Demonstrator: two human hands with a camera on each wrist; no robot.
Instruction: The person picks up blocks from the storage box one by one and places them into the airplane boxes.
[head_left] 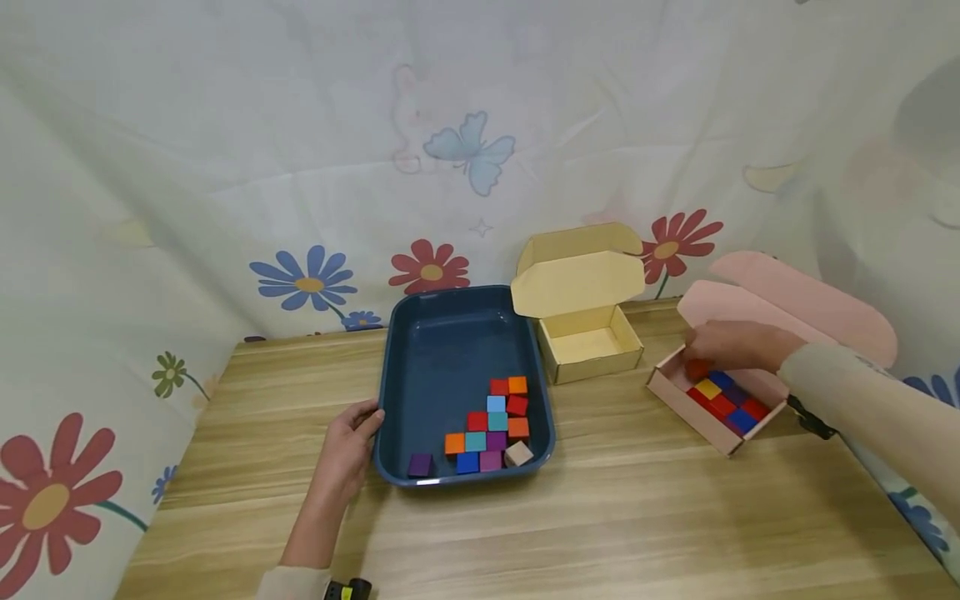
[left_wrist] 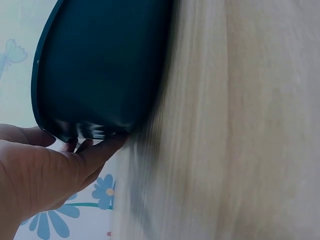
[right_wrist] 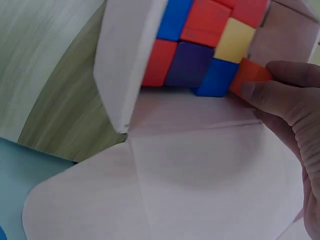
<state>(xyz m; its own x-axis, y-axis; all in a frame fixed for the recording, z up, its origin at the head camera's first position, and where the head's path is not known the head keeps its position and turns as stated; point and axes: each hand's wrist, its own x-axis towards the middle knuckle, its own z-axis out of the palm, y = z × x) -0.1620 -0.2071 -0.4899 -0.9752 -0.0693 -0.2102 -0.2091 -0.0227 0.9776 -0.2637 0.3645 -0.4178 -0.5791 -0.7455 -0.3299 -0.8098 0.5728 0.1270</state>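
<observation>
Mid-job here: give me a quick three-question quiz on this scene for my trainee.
1. True or false: the yellow box has blocks in it.
2. Which container does the left hand touch? A) blue tray B) pink box C) yellow box
3. Fill in: the right hand holds an ______ block at the pink box.

Key
1. False; its inside shows bare.
2. A; fingers rest on the tray's near left rim.
3. Orange; it sits beside the blue and yellow blocks already packed there.
</observation>
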